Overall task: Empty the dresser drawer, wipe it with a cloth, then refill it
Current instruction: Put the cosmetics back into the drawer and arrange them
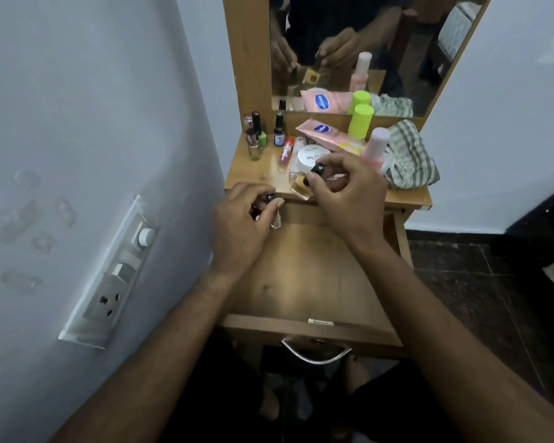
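The wooden dresser drawer (304, 282) is pulled out toward me and its floor is bare. My left hand (240, 222) is closed around small black-capped bottles (271, 199) over the drawer's back left corner. My right hand (349, 193) grips another small black-capped bottle (317, 170) at the dresser top's front edge. On the dresser top (259, 167) lie several cosmetics: nail polish bottles (279, 132), a white jar (311, 155), a pink tube (320, 131), a green-capped bottle (360, 121), a pink bottle (376, 145). A green checked cloth (410, 158) is bunched at the top's right side.
A mirror (365, 43) rises behind the dresser top. A white wall with a switch and socket panel (109, 276) stands close on the left. Dark tiled floor (480, 298) lies to the right. The drawer's metal handle (315, 351) faces me above my feet.
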A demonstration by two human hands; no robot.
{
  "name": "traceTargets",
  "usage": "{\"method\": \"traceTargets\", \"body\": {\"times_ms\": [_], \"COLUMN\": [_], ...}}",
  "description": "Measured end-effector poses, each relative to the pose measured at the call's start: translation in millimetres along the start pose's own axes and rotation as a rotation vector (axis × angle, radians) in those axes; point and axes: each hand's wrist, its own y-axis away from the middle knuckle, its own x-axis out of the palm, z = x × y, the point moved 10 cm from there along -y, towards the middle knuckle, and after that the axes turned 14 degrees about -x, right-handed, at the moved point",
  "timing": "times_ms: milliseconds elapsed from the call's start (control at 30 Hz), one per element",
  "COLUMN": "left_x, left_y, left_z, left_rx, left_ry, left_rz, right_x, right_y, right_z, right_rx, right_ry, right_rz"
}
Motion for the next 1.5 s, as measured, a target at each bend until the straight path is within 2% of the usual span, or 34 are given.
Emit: {"method": "traceTargets", "body": {"times_ms": [133,267,500,733,1167,1500], "left_x": [23,45,52,51,50,24], "left_y": [8,9,5,5,6,5], "left_z": [22,35,49,56,60,31], "left_rx": [-0.055,-0.025,-0.052,-0.075,-0.082,0.008], "left_ry": [-0.114,-0.288,-0.426,-0.39,-0.321,-0.159], "left_rz": [0.113,0.211,0.187,0.177,0.181,-0.026], "right_x": [8,30,66,92,101,66], "right_y": [35,55,67,66,68,60], "right_z": [-19,-40,-68,-74,-73,-56], "right_rx": [0.048,0.096,0.162,0.118,0.098,0.055], "right_ry": [0.014,0.058,0.086,0.111,0.127,0.193], "right_rz": [0.088,0.174,0.257,0.332,0.321,0.156]}}
